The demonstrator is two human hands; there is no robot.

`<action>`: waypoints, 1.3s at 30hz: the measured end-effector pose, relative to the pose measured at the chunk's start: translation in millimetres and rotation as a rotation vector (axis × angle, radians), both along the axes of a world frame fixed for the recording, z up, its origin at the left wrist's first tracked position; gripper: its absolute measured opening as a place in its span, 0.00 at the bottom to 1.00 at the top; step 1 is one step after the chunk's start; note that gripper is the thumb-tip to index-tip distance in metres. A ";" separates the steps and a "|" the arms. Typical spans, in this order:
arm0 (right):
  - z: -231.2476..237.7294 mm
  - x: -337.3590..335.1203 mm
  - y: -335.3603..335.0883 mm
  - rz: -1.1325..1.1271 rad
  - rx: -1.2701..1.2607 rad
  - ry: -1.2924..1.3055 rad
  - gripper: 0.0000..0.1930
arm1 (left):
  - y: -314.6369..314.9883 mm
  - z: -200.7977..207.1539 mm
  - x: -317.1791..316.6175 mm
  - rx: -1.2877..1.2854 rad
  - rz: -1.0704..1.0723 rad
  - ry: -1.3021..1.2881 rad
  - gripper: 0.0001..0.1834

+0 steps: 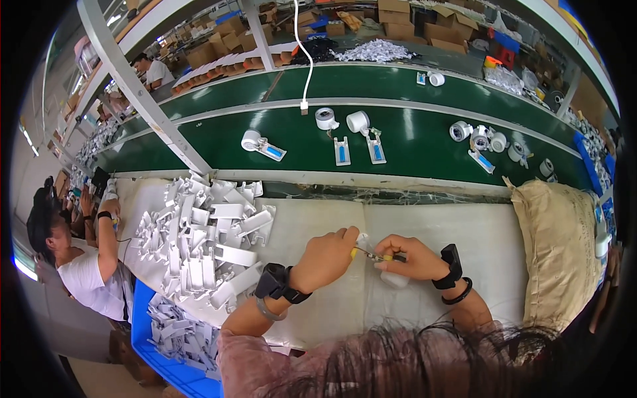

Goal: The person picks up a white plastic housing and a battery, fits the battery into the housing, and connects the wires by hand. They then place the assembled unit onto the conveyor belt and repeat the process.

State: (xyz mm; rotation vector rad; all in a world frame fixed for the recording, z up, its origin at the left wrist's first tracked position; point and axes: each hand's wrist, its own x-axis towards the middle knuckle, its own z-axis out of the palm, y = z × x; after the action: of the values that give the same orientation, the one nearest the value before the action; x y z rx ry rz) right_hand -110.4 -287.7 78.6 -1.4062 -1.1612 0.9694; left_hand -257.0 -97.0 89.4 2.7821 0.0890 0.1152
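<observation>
Over the pale table top, my left hand [330, 255] is closed, its fingertips pinched at a small white part [362, 239] with a bit of yellow beside it. What exactly it grips is mostly covered by the fingers. Close on its right, my right hand [417, 257] curls its thumb and fingers round a small yellow-and-black piece [391, 258] with a thin metal part reaching toward the left hand. Its kind is too small to tell. A white rounded part [395, 279] shows just under the right hand; whether it is held or resting on the table I cannot tell.
A heap of white plastic brackets [215, 225] lies left of my hands, above a blue bin [142, 325] of similar pieces. A tan sack [554, 245] stands right. Beyond, a green conveyor [229, 149] carries several white round-headed assemblies; a white cable [310, 56] hangs over it. A co-worker [93, 265] works at left.
</observation>
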 end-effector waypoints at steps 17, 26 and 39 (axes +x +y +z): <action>-19.0 -2.5 5.5 -0.537 0.469 -0.885 0.09 | -28.9 -25.0 25.8 -1.439 0.118 -0.141 0.16; -21.5 -5.2 6.5 -0.541 0.468 -0.903 0.11 | -31.8 -35.9 22.7 -1.471 -0.001 -0.104 0.23; -21.4 -6.6 8.3 -0.549 0.522 -0.894 0.13 | -36.9 -27.0 19.6 -1.336 0.002 -0.095 0.20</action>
State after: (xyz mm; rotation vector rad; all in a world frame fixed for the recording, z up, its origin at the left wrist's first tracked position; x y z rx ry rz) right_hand -117.1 -279.4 57.2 -1.6062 -1.3862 -0.3979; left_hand -237.5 -133.9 62.4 1.4411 0.0937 0.1221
